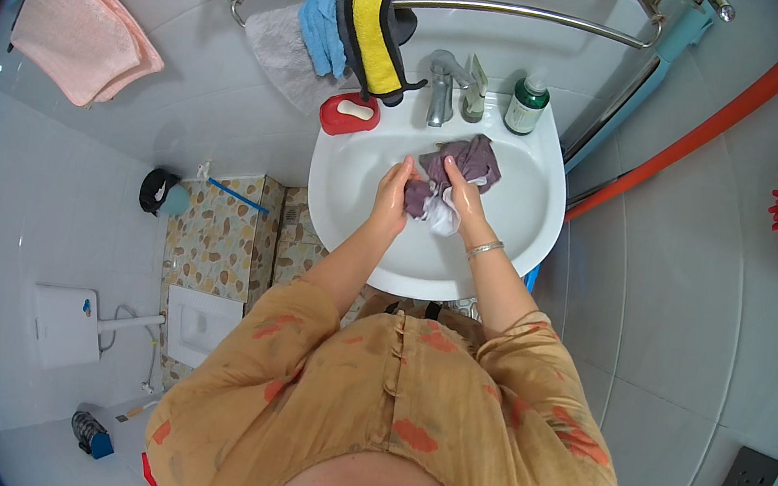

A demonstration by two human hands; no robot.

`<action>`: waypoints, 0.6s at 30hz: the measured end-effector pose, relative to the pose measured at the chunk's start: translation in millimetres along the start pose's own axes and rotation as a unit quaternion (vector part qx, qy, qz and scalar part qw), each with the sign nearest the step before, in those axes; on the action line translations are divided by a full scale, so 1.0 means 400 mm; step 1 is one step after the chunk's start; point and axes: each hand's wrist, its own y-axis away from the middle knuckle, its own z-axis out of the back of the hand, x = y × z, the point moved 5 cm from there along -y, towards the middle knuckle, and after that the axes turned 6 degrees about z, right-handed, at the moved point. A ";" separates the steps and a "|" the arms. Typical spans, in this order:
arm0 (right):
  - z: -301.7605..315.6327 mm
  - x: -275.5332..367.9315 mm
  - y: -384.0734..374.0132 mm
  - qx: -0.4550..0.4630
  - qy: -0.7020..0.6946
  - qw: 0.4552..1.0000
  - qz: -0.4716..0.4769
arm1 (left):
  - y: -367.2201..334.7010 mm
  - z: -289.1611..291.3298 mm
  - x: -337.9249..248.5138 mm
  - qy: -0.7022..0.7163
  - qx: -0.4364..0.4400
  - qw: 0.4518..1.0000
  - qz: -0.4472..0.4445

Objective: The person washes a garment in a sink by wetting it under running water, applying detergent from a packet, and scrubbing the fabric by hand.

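Two bare hands at work over a white washbasin (533, 208), close together, cloth bundle between them. Left hand (393, 194) half-cupped against the near-left end of the bundle; whether its fingers grip, cannot tell. Right hand (464, 199) holds the other side, thumb on top, fingers hidden under the fabric. Skin shines, apparently wet.

Purple-grey cloth (466, 162) bunched, its larger part just beyond the hands; a white patch (440, 216) hangs between them, fabric or lather, unclear.

Beyond the hands: tap (439, 102), no stream visible. Farther left, red soap dish (334, 118) with a pale bar (355, 111); farther right, green bottle (528, 104), standing upright.

Progress, my judgement: hand-washing partway. Cloth is wetted, probably, and in hand; not yet spread or hung. Rinsing and wringing seem left; how clean it is, cannot tell.
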 end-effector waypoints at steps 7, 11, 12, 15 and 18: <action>-0.022 0.053 0.017 0.253 0.425 0.864 -0.096 | -0.053 -0.003 -0.019 0.143 0.075 0.972 0.169; -0.016 0.082 0.043 0.317 0.452 0.818 -0.160 | -0.084 0.002 -0.036 0.137 0.109 0.976 0.132; -0.016 0.084 0.061 0.324 0.331 0.876 -0.133 | -0.097 -0.003 -0.042 0.033 0.135 0.983 0.117; 0.101 0.093 0.032 0.235 0.502 0.831 -0.043 | -0.088 -0.047 -0.031 -0.097 0.120 0.978 0.138; 0.162 0.137 0.093 -0.081 0.746 0.641 0.163 | -0.070 -0.067 -0.032 -0.236 0.017 0.971 -0.016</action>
